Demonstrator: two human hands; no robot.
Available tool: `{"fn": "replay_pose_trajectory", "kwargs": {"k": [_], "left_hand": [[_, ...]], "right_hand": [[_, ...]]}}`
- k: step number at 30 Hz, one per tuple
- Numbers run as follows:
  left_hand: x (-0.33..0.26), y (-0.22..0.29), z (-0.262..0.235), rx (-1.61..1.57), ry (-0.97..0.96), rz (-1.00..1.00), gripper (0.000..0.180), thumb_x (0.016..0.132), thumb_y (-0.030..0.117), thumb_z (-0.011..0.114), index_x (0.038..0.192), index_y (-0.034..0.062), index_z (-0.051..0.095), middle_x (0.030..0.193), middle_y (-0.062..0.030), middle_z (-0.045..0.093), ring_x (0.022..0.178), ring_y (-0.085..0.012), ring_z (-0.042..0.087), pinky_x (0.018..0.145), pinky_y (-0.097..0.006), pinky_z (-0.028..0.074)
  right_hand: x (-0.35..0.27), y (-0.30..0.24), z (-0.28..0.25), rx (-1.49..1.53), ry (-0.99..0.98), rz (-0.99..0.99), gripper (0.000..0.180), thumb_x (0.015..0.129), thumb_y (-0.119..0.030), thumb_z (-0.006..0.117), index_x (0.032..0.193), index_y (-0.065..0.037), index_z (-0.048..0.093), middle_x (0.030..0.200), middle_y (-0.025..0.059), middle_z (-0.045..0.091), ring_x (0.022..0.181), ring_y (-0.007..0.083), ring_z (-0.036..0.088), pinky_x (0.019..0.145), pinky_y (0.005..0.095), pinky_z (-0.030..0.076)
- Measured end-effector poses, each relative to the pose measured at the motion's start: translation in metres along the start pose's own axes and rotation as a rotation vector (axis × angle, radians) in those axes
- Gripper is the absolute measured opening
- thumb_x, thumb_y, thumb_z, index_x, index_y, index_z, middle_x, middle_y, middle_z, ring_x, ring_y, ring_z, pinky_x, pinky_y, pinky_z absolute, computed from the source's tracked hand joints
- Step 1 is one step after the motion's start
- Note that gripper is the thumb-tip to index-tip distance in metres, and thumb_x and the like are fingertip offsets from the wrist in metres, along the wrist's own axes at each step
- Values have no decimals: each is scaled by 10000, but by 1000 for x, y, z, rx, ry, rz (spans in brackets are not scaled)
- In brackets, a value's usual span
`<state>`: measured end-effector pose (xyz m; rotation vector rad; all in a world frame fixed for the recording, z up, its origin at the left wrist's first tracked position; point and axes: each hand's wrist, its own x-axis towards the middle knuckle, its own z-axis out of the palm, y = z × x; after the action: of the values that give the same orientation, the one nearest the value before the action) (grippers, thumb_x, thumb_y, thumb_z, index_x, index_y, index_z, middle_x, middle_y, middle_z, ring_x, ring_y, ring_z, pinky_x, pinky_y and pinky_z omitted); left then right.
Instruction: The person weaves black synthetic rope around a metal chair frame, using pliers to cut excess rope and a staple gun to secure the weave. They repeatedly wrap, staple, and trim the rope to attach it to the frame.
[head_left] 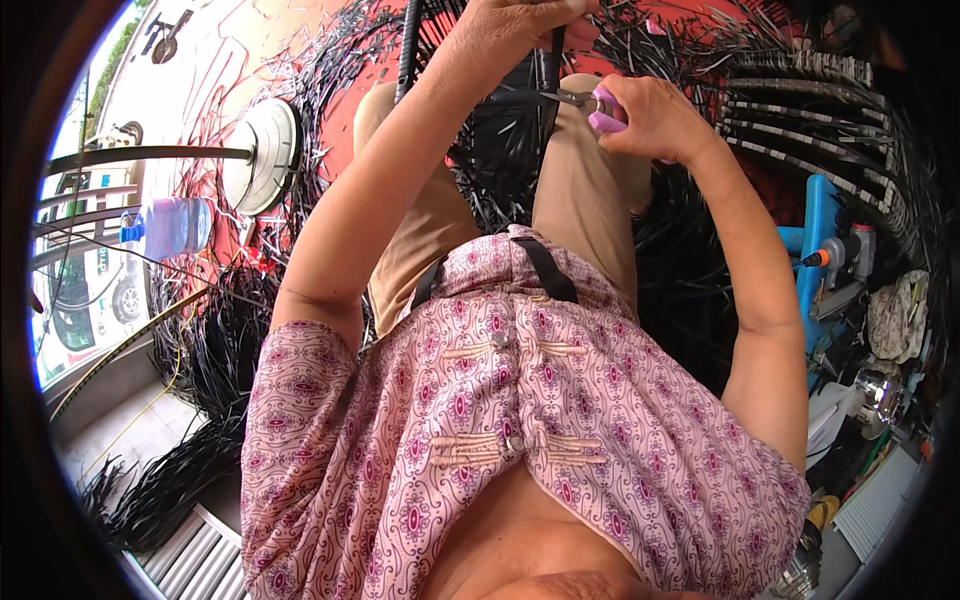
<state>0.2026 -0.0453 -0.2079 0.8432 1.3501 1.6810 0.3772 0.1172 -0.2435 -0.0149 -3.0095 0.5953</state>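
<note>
My right hand (655,118) is closed round the pink-handled pliers (608,120), whose dark metal jaws point left over my knees. Higher up, my left hand (515,28) reaches to the upper edge of the view. Its fingers are bent together beside a black frame (408,50) wrapped in strips; what they pinch is too small or hidden to tell. Between my knees, dark woven strips (500,125) stretch across the frame, just left of the pliers' jaws. Part of the frame runs beyond the upper edge.
Loose black strips (215,340) lie in heaps on the red floor around me. Wrapped curved pieces (810,125) are stacked at right, above a blue stool-like object (818,240). At left are a round pale base (262,155) with a pole and a water bottle (175,228).
</note>
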Motion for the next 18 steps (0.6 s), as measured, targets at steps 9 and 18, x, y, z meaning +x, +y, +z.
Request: {"fn": "replay_pose_trajectory", "kwargs": {"k": [9, 18], "left_hand": [[19, 7, -2, -182, 25, 155, 265, 1053, 226, 631, 1163, -7, 694, 909, -47, 713, 816, -134, 684, 756, -286, 564], [-13, -15, -41, 829, 9, 165, 254, 861, 219, 826, 1022, 39, 749, 874, -21, 731, 821, -90, 653, 743, -260, 525]], "right_hand": [[-2, 12, 17, -117, 81, 43, 337, 817, -244, 761, 1008, -6, 620, 820, 199, 705, 771, 400, 695, 712, 475, 549], [-5, 1, 78, 1071, 483, 363, 448, 894, -75, 757, 1310, 3, 611, 1068, 61, 717, 840, 101, 656, 714, 246, 542]]}}
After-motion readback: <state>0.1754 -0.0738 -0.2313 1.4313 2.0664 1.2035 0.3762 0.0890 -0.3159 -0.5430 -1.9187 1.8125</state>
